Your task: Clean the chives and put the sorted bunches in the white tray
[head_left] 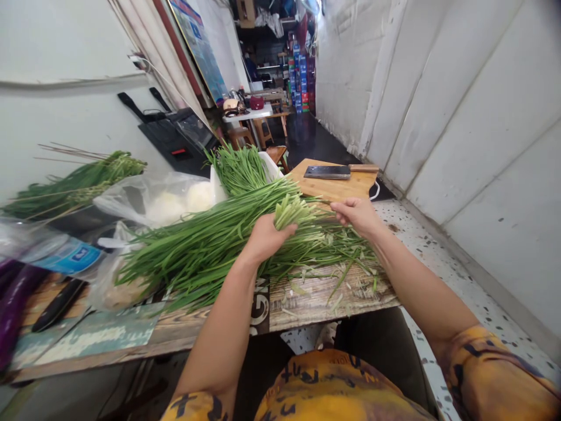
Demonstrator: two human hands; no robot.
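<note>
Head camera showed the left hand point(263, 237) closed round a bunch of Chinese chives point(291, 209). It gripped just below the pale cut ends, which stuck up past the thumb. The leafy lengths trailed away left into the loose chive heap point(193, 254) spread over the wooden table point(307, 295). The right hand point(357, 213) sat just beside those ends with its fingers curled against the stems. Whether it pinched a stalk or merely touched could not be told. Beyond the hands lay a cutting board point(337, 186) with a cleaver point(327, 172) on it. At far left a black-handled knife point(56, 304) lay near clear plastic bags point(149, 199), their contents blurred. A purple thing point(13, 304) at the edge was cut off.
</note>
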